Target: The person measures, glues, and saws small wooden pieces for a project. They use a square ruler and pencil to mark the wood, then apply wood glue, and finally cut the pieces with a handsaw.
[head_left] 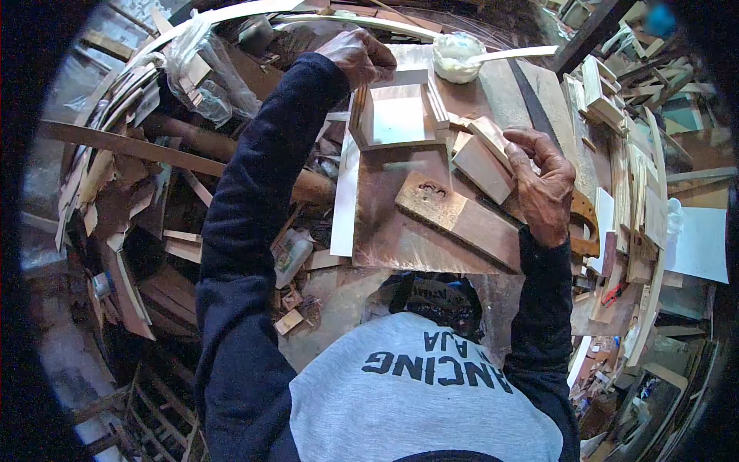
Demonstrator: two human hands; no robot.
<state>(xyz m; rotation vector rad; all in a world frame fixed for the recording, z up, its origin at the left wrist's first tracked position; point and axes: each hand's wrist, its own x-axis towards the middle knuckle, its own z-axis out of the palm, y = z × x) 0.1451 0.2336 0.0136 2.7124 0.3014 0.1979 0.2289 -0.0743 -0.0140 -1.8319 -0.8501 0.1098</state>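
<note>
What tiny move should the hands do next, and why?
Maybe the right hand should pinch and lift the small wooden strip. Its thumb and fingers are right by the strip's end, while the left hand is up at the wooden frame's far corner. I can't tell whether it's gripped.

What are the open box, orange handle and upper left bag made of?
Open box: likely plywood, striped edges; bright inside may be coating or glare.
Orange handle: perhaps varnished wood, judging by colour.
Bag: clear plastic film, crinkled and shiny.
</note>
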